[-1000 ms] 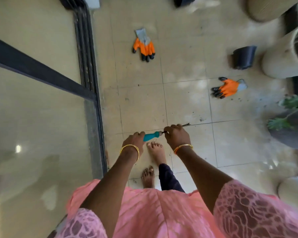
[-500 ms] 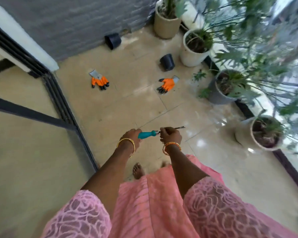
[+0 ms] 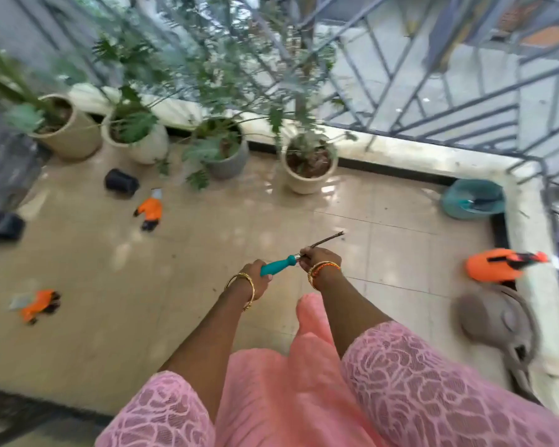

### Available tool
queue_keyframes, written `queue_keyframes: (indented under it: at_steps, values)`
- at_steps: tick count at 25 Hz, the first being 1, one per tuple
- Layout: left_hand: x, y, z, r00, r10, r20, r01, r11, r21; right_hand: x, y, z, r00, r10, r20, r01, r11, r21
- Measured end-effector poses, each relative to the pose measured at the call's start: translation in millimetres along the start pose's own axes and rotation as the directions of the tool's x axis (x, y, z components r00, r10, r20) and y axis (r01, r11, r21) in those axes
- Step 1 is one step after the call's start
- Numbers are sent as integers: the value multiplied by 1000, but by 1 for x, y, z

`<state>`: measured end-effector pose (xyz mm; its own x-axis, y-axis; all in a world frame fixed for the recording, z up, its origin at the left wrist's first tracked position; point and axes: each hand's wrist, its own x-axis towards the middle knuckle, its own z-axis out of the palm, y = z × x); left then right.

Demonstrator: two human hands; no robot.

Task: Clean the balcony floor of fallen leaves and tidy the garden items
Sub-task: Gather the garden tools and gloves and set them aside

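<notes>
Hands meet above the tiled floor [image 3: 384, 227]: the left hand [image 3: 261, 279] grips a garden tool [image 3: 291, 261] by its teal handle, the right hand [image 3: 317, 257] pinches its thin metal end, seemingly a fork. Orange gloves [image 3: 149, 210] lie near the pots [image 3: 309, 171].

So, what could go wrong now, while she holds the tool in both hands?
The tool has a thin metal end beside her right hand, which might scratch her fingers. Gloves and small black pots lie loose on the floor, so she could trip; the picture is blurred, so the head seems to be moving.
</notes>
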<state>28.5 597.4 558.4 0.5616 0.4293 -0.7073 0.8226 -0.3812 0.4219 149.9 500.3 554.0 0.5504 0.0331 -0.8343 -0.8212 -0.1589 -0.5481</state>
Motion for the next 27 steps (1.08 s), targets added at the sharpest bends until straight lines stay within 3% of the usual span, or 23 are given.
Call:
queue_keyframes:
  at_steps: [3, 5, 7, 10, 12, 13, 14, 16, 17, 20, 22, 23, 24, 27]
  values:
    - [11, 99, 44, 994, 100, 52, -106, 986, 131, 14, -54, -93, 996, -65, -64, 73, 989, 131]
    - [19, 161, 65, 982, 175, 69, -185, 965, 185, 27, -83, -150, 981, -123, -147, 134, 989, 66]
    - [30, 222, 80, 963, 256, 89, -269, 941, 203, 42, -109, -206, 980, -70, -184, 108, 973, 206]
    - [49, 298, 96, 928, 328, 179, -364, 900, 241, 68, -144, -257, 967, -83, -240, 120, 983, 143]
    - [72, 351, 107, 901, 358, 244, -421, 859, 292, 85, -178, -290, 968, 11, -249, 111, 875, 471]
    - [85, 376, 112, 891, 368, 265, -439, 846, 301, 90, -193, -303, 972, 64, -227, 67, 846, 529]
    - [98, 400, 118, 883, 374, 284, -453, 839, 303, 105, -208, -314, 975, 80, -209, 43, 850, 525]
    - [126, 449, 132, 864, 382, 328, -482, 814, 324, 135, -245, -334, 904, -57, -423, 149, 970, 189]
    - [138, 472, 139, 854, 382, 352, -497, 798, 340, 143, -263, -344, 889, -150, -432, 184, 982, 38]
    - [165, 529, 159, 823, 378, 425, -536, 764, 359, 159, -325, -374, 864, 32, -502, 81, 976, 202]
    - [183, 564, 168, 814, 373, 446, -543, 761, 355, 180, -357, -391, 817, -61, -573, 8, 995, -94]
    - [191, 580, 172, 819, 366, 442, -532, 774, 345, 188, -368, -398, 847, -92, -523, -31, 975, -221]
    - [200, 595, 177, 833, 354, 424, -506, 799, 326, 199, -379, -408, 822, -79, -563, -43, 979, -200]
    - [229, 646, 194, 901, 299, 315, -376, 900, 219, 250, -410, -444, 840, 20, -542, -22, 1000, 3]
